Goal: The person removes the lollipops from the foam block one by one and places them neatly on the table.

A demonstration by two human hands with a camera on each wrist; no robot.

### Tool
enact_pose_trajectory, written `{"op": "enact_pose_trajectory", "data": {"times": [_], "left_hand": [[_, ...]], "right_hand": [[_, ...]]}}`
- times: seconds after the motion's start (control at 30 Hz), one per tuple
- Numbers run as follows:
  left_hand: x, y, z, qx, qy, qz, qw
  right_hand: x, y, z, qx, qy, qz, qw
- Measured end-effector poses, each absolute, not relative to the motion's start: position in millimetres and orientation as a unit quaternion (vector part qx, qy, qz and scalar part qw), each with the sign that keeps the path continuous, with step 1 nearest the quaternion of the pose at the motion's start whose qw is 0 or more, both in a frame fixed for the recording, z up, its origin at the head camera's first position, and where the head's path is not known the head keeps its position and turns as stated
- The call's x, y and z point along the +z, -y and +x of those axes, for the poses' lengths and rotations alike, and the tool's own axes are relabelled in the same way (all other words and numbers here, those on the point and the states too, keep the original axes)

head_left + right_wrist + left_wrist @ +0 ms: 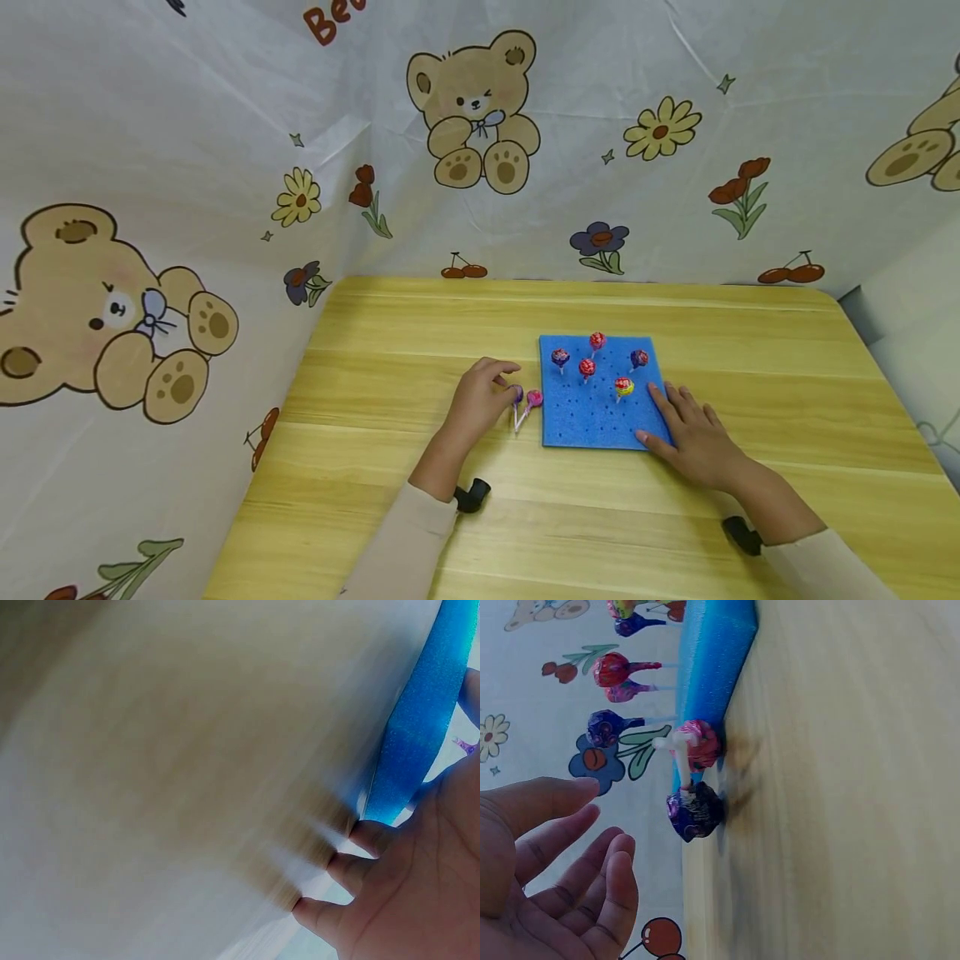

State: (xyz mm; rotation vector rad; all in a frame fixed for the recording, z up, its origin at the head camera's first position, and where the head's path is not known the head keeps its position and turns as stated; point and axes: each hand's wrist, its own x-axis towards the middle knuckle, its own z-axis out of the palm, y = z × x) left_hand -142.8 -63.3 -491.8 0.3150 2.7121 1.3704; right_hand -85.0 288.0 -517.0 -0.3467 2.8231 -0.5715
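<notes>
My left hand [478, 402] hovers beside two loose lollipops lying left of a blue foam board [573, 425]. One lollipop is purple [696, 813], the other pink [534, 398]; their white sticks meet at the near end. In the left wrist view, the left thumb and fingers are apart and hold nothing, a gap away from the purple lollipop. My right hand [697, 437] rests at the board's right edge, its thumb and forefinger touching the foam, the other fingertips on the table. Several wrapped lollipops stand in the board, among them a yellow-red one [624, 386] and a red one [587, 367].
Rows of small holes [592, 429] dot the board's near half. The wooden table [405, 333] runs back to a white cloth backdrop [570, 75] printed with bears and flowers. A black strap device [472, 496] is on the left wrist, another [742, 535] on the right.
</notes>
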Motion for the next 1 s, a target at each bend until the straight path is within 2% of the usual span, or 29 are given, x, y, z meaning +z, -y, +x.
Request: {"op": "enact_pose_trajectory", "data": {"times": [0.57, 1.0], "left_hand": [[-485.2, 54.6, -145.7, 0.502, -0.857, 0.113, -0.002], [-484.2, 30.9, -152.2, 0.520, -0.845, 0.125, 0.010]], "right_hand": [[-517.8, -288.3, -84.8, -0.198, -0.966, -0.118, 0.118], [-517.7, -287.4, -84.8, -0.196, -0.966, -0.117, 0.118]]}}
